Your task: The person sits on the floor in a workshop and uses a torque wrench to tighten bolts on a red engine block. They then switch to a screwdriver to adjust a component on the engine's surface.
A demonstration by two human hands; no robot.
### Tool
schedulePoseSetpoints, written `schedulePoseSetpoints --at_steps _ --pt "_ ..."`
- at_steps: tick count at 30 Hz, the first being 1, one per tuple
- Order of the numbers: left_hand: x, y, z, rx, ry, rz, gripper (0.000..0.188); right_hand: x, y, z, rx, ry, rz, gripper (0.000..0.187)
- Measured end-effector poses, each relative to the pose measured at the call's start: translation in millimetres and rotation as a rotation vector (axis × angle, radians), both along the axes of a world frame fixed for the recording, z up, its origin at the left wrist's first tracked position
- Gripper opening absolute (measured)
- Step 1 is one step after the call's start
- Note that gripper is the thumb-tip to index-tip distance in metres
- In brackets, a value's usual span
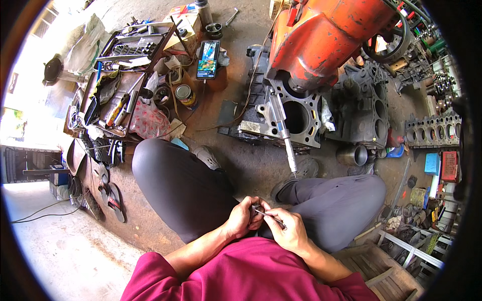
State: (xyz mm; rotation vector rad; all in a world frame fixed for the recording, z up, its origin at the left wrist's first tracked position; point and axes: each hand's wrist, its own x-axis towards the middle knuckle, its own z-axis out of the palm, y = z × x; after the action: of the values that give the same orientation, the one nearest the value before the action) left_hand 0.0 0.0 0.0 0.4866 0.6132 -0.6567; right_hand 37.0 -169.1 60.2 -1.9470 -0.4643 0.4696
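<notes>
Blown-out daylight glare at left; fisheye-bent, dark-vignetted edges.

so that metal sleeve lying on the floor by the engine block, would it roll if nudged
Probably: the metal sleeve lies on its side, round and open-ended, so a nudge could roll it. Thick steel-looking walls suggest it is stiff and heavy for its size. The engine block beside it might stop it.

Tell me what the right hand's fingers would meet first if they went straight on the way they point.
Probably the left hand: the right hand points its fingers and thin metal rod up-left at it, already touching.
</notes>
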Motion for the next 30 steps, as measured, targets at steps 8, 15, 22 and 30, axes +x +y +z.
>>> schedulePoseSetpoints --at_steps 8,15,22,30 --pt "0.6 0.0 2.7 -0.019 0.055 -0.001 0.045 0.1 -0.6 4.5 -0.03 0.074 0.009 0.014" --pt "1.0 -0.9 3.3 0.004 0.02 0.005 0.045 2.2 -1.0 5.1 -0.018 0.063 0.009 0.015" --pt "2.7 0.4 0.9 0.001 -0.024 0.0 0.044 4.8 -1.1 5.0 -0.036 0.015 0.02 0.013" --pt "0.7 -1.3 -1.5 -0.025 -0.038 0.023 0.039 5.0 -1.0 3.9 0.025 0.018 -0.016 0.016"
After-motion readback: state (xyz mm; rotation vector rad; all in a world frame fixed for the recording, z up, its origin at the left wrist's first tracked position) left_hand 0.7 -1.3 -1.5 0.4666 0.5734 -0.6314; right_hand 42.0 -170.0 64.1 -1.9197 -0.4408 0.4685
